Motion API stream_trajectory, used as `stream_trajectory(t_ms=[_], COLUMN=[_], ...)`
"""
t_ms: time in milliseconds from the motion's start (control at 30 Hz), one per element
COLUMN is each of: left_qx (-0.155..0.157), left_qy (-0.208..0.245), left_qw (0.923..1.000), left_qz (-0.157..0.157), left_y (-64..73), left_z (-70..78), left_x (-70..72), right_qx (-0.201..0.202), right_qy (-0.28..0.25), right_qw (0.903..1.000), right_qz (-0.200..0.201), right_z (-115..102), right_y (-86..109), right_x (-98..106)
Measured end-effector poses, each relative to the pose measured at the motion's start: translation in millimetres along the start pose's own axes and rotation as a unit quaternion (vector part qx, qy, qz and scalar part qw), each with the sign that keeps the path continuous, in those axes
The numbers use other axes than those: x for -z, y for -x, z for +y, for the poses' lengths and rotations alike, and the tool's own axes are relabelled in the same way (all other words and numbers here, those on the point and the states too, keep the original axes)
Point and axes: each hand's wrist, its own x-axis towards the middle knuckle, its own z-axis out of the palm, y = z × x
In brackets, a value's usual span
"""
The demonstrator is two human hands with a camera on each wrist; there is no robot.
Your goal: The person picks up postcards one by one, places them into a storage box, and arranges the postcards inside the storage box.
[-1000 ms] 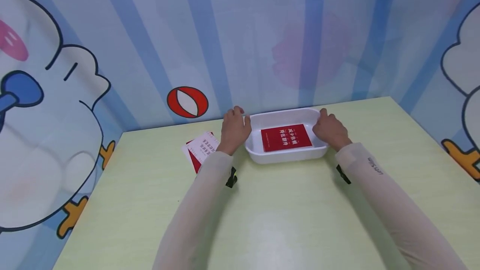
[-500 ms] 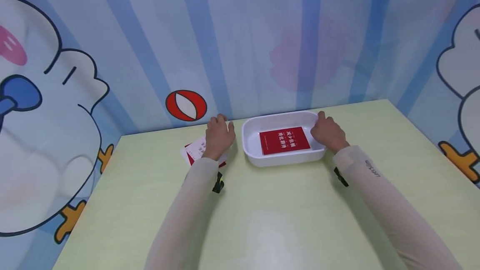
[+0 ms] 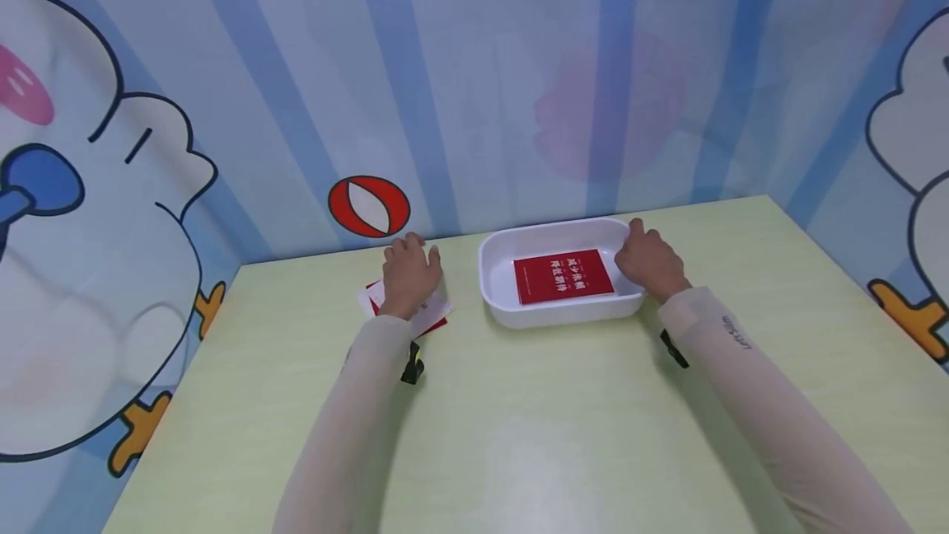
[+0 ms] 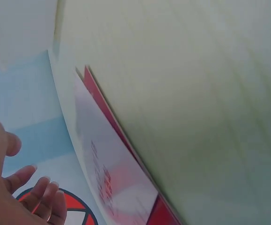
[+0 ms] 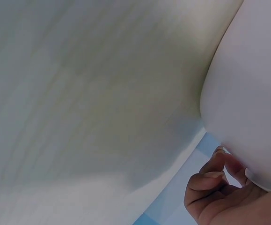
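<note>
1. L hand [image 3: 411,275]: loosely bent fingers, holding nothing; it's above the loose cards, & contact w/ them can't be made out.
2. White card [image 3: 435,313]: under L hand, lying across a red card [image 4: 163,214] whose edges stick out. Overlap looks casual, prob. just dropped flat (can't tell how many cards in all).
3. R hand [image 3: 652,264]: grasping the near-hand end of the white tray [image 3: 563,319], fingers bent at the rim. Prob. held there to steady it, b/c an end grip leaves the inside uncovered.
4. Tray sits on the counter [image 3: 556,427], left of R hand, right of & apart from L hand.
5. Red booklet [image 3: 563,277]: in tray, just left of R hand, not touched by it; lies flat, prob. b/c the tray floor gives it room.
</note>
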Motion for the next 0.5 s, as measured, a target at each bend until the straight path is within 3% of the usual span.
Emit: stream_trajectory(t_ms=[200,500], left_qx=[0.008,0.052], left_qy=[-0.016,-0.048], left_qw=[0.9998,0.9975], left_qz=[0.001,-0.007], left_y=[-2.3,-2.0], left_z=[-13.0,-30.9], left_x=[1.0,2.3], right_qx=[0.000,0.001], right_qy=[0.003,0.002], right_qw=[1.0000,1.0000], right_qz=[-0.003,0.001], right_z=[-0.4,-1.2], right_y=[0.5,-2.5], right_x=[1.0,-3.5])
